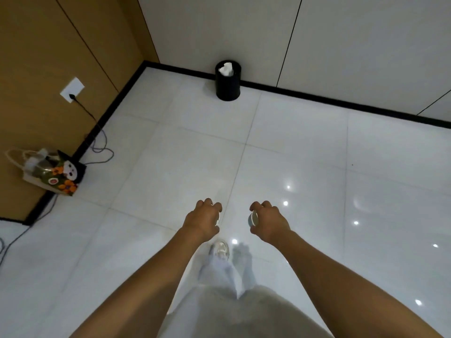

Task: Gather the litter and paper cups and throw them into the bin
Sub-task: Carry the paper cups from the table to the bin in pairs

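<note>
- A room corner seen from above: glossy white floor tiles (305,152) with bright light reflections, a black skirting board, a brown panelled wall on the left and pale wall panels at the far side.
- A black round bin (228,81) stands upright on the floor at the far wall, touching the skirting. White crumpled paper (226,69) shows in its open top.
- The left hand (203,219) is held out over the floor, near the viewer, knuckles up, fingers curled round a paper cup (218,217). Only a thin white sliver of the cup shows at the hand's right edge, so which way it points cannot be told.
- The right hand (268,220) is just beside it, well apart from the bin, fingers curled round a second paper cup (253,219). This cup lies on its side in the grip, its long axis running left to right and its open rim facing left.
- Below the hands are pale trousers and a light shoe (220,250).
- On the left wall, a white socket plate (72,90) holds a black plug; its cable (100,140) trails onto the floor.
- A tote bag (48,170) with orange flowers and a cartoon figure leans against the left wall. A round label on it is too small to read.
</note>
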### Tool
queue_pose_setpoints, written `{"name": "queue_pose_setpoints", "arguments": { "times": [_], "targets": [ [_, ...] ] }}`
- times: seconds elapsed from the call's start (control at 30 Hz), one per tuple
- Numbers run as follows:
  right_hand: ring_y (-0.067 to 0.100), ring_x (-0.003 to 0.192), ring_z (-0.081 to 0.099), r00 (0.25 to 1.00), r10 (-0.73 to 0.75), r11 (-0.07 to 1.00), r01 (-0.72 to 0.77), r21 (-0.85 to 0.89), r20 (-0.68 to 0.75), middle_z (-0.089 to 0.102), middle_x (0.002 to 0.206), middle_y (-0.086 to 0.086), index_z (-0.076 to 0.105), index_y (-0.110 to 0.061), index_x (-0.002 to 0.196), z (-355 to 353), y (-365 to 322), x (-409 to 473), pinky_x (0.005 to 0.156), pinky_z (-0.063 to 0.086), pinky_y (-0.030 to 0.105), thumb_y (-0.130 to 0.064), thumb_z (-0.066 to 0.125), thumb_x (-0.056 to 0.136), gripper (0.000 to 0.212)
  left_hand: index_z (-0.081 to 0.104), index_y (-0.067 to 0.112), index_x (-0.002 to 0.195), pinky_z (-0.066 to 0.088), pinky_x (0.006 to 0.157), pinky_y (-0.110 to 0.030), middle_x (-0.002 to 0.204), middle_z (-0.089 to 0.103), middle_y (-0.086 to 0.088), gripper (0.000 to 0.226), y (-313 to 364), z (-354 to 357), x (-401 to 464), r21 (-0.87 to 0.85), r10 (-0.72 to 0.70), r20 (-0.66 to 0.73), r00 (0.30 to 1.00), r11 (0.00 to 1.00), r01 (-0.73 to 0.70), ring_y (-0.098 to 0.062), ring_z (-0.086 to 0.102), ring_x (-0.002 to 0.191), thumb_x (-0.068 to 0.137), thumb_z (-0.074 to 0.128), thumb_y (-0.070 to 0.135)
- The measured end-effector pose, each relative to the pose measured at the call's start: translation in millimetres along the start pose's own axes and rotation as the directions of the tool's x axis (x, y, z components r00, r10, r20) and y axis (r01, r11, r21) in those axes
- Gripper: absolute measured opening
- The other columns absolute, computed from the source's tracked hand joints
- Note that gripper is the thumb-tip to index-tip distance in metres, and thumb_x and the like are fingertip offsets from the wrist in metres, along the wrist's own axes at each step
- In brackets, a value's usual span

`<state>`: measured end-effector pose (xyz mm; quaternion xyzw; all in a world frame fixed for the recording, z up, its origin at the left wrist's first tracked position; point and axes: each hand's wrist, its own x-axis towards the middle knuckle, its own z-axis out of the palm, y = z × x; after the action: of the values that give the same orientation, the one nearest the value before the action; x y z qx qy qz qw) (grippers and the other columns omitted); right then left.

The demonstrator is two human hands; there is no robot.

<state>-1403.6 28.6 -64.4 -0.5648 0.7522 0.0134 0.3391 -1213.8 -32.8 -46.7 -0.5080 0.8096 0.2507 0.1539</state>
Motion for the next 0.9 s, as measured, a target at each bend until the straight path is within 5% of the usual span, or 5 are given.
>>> {"name": "queue_pose_setpoints", "arguments": {
  "times": [0.47,0.9],
  "targets": [
    [0.026,0.111,0.048,0.998,0.054,0.997,-0.053,0.056,-0.022,0.047,0.125,0.004,0.045,-0.022,0.132,-178,-6,256,0.073,0.045,0.028,-0.020,0.069,0.079,0.059,0.046,0.021,0.127,0.044,0.074,-0.030,0.124,0.045,-0.003,0.046,-2,-175,289,0.068,0.076,-0.017,0.997,0.995,-0.075,-0.021,0.040,0.118,0.084,0.062,0.020],
    [0.026,0.111,0.047,0.999,0.032,0.999,-0.031,0.030,-0.015,0.046,0.124,0.003,0.046,-0.023,0.130,-373,14,507,0.072,0.043,0.028,-0.019,0.066,0.077,0.057,0.046,0.021,0.126,0.043,0.074,-0.030,0.123,0.044,-0.003,0.044,24,-326,540,-0.052,-0.037,-0.045,0.998,0.998,0.035,-0.021,0.041,0.116,0.085,0.063,0.022]
  ]
}}
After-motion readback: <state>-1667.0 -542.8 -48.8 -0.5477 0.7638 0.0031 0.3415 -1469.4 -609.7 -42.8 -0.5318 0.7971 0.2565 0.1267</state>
